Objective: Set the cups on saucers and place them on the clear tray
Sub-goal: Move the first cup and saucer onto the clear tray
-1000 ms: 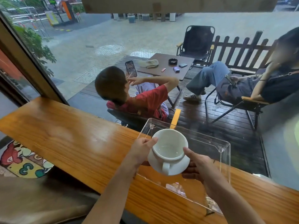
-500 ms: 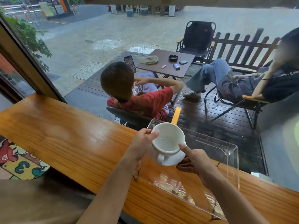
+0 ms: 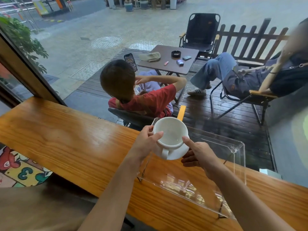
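With both hands, left and right, we pinch the cup on its saucer, thumbs steadying it above the clear tray on the desk

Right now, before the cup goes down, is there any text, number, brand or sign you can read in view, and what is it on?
"3": large teal numeral on the colourful cartoon floor mat, seen upside down.
Lit phone screen outside: too small to read.
Small boxes on the brown outdoor table: print blurred.
Yellow street sign, far left: unreadable.
White ceramic cup, white saucer, clear acrylic tray: no markings visible.
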The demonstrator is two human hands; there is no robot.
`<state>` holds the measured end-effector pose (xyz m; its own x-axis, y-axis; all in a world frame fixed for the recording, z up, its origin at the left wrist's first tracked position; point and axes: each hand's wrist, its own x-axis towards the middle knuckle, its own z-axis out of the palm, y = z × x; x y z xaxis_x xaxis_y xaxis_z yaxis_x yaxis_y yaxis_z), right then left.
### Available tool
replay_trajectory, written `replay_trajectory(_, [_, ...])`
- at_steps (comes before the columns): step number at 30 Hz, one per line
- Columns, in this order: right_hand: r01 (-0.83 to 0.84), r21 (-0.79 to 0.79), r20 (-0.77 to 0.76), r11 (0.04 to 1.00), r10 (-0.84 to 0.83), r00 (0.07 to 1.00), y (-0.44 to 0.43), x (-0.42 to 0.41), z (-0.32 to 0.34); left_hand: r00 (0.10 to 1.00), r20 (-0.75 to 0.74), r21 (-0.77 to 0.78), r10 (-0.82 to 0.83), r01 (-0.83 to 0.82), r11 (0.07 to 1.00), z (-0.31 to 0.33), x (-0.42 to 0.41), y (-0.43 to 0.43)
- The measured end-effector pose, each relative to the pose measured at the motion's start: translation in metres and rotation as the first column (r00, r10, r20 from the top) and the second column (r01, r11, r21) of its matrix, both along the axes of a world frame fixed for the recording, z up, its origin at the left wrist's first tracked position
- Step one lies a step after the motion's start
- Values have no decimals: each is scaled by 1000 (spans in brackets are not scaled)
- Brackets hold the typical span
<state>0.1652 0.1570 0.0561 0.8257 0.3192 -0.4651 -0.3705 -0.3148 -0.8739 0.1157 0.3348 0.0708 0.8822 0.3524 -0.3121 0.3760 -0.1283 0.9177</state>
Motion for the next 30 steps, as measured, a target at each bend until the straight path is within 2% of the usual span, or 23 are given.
replay_trajectory(3, [-33, -51, 14, 998, 33, 999, -5, 0, 2, 998, -53, 137, -16, 24, 990, 2, -1, -1])
replay_trajectory(5, [-48, -89, 46, 995, 52, 998, -11, -1, 3, 998, -47, 302, 34, -18, 953, 6, -4, -3])
replay_trajectory(8, [-68, -137, 123, 988, 85, 989, -28, -2, 5, 996, 75, 547, 51, -84, 833, 17, -10, -15])
replay_trajectory(10, [-59, -157, 172, 986, 87, 981, -45, -4, 7, 986, 169, 613, 7, -111, 782, 25, -14, -33])
replay_trajectory(15, [56, -213, 308, 975, 13, 951, -105, -13, 22, 949, 191, 683, -249, 54, 728, 30, -16, -104])
replay_trajectory(19, [195, -245, 384, 950, -90, 919, -166, -24, 32, 859, 159, 726, -487, 233, 647, 30, -7, -165])
replay_trajectory(23, [346, -267, 375, 900, -233, 897, -236, -41, 30, 743, 117, 725, -659, 389, 568, 24, 2, -226])
replay_trajectory(30, [542, -308, 304, 782, -459, 835, -364, -83, 16, 580, -2, 695, -815, 587, 416, 3, 15, -341])
